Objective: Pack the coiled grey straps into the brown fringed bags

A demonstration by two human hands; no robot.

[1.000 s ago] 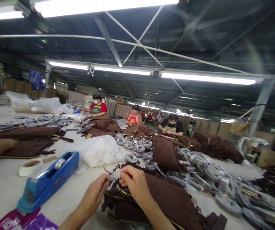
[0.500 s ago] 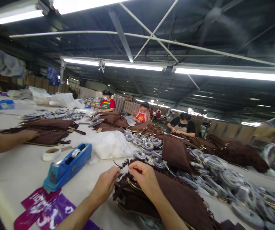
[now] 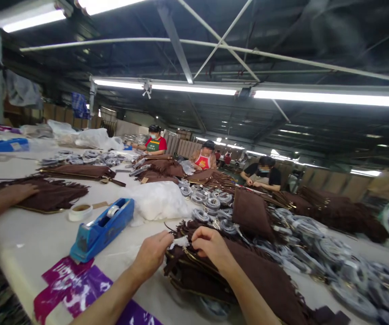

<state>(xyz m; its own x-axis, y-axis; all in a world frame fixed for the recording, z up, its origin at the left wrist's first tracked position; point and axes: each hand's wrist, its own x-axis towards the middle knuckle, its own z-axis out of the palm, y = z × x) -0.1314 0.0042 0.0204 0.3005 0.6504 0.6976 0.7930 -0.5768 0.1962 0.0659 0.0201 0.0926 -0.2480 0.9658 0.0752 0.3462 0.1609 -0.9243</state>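
My left hand (image 3: 152,253) is closed in a pinch at the left end of a crumpled piece of thin white wrapping (image 3: 180,242). Close to its other end is my right hand (image 3: 213,247), thumb and fingertips curled together; what they grip, if anything, is too small to make out. Both hands are over a stack of dark brown fringed bags (image 3: 255,275) with gold zips, which lies at the front of the table. The zip edge of the top bag shows just below my right fingers.
Left of my hands are a blue tape dispenser (image 3: 102,230), a tape roll (image 3: 80,212) and purple plastic packaging (image 3: 79,289). A co-worker's hand (image 3: 20,194) rests on another fringed bag (image 3: 50,194). Wrapped straps (image 3: 323,243) pile up right; people sit across the table.
My right fingertips have drawn slightly away from the white wrapping, which shows more between my hands. The co-worker's bag at the left has shifted left with that hand. The view has tilted slightly.
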